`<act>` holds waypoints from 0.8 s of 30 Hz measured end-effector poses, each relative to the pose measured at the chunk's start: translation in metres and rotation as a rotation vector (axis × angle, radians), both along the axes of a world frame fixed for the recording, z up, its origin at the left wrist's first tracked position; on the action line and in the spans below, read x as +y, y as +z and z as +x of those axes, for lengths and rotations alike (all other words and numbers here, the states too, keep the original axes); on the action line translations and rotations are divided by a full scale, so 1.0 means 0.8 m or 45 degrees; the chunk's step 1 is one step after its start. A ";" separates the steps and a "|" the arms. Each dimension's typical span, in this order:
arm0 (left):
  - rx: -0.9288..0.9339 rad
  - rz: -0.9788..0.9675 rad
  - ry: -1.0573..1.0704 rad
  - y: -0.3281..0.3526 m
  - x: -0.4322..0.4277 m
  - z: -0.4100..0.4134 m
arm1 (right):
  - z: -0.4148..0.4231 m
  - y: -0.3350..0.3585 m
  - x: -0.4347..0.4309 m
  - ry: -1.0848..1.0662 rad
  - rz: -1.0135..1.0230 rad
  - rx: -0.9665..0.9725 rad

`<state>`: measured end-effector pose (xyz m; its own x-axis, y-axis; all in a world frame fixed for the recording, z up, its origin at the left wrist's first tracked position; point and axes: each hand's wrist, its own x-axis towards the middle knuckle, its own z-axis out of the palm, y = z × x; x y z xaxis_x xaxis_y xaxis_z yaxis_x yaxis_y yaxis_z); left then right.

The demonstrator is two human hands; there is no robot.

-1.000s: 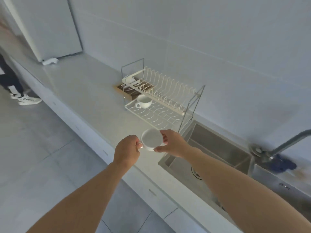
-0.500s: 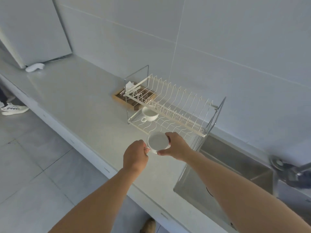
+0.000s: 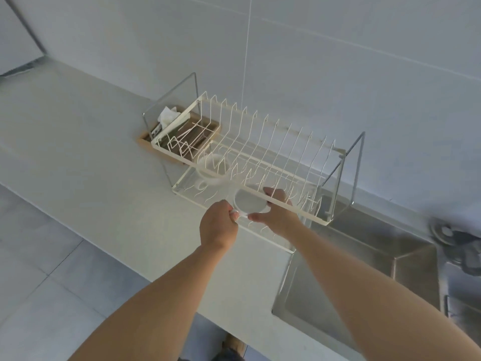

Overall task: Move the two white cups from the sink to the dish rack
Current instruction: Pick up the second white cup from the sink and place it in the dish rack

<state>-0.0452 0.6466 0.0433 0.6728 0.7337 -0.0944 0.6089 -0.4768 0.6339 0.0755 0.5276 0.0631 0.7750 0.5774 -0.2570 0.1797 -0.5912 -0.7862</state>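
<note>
Both my hands hold a white cup [image 3: 249,204] at the front edge of the white wire dish rack [image 3: 263,162]. My left hand [image 3: 218,225] pinches the cup's handle on its left side. My right hand [image 3: 277,214] grips the cup's right wall, with its fingers under the rack's upper tier. The cup sits over the rack's lower shelf, mouth facing me. A second white cup [image 3: 212,169] rests on the lower shelf to the left, partly behind the wires. The steel sink [image 3: 369,259] lies to the right of the rack.
A wooden tray [image 3: 182,136] with crumpled paper and utensils sits behind the rack's left end. The tap [image 3: 453,235] stands at the far right. The pale countertop [image 3: 78,142] stretches left; the tiled wall rises right behind the rack.
Both hands have carried the cup forward, from above the counter's edge to the rack's lower shelf. The view has moved closer to the rack.
</note>
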 end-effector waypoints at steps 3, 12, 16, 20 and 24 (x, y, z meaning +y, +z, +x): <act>-0.036 -0.003 -0.011 -0.007 0.011 0.020 | 0.013 -0.013 0.009 -0.096 0.061 -0.004; -0.050 -0.130 -0.098 -0.030 0.024 0.059 | 0.028 -0.044 0.021 -0.313 0.193 0.104; -0.094 -0.178 -0.128 -0.030 0.024 0.067 | 0.036 -0.048 0.022 -0.238 0.084 0.035; -0.140 -0.254 -0.216 -0.034 0.028 0.070 | 0.042 -0.053 0.022 -0.184 0.020 -0.011; -0.148 -0.267 -0.334 -0.040 0.039 0.062 | 0.030 -0.053 0.020 -0.341 -0.040 -0.016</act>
<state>0.0044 0.6775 0.0112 0.8511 0.5069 -0.1369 0.4011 -0.4595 0.7925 0.0991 0.5440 0.0208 0.9022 0.3430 -0.2615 0.0228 -0.6433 -0.7653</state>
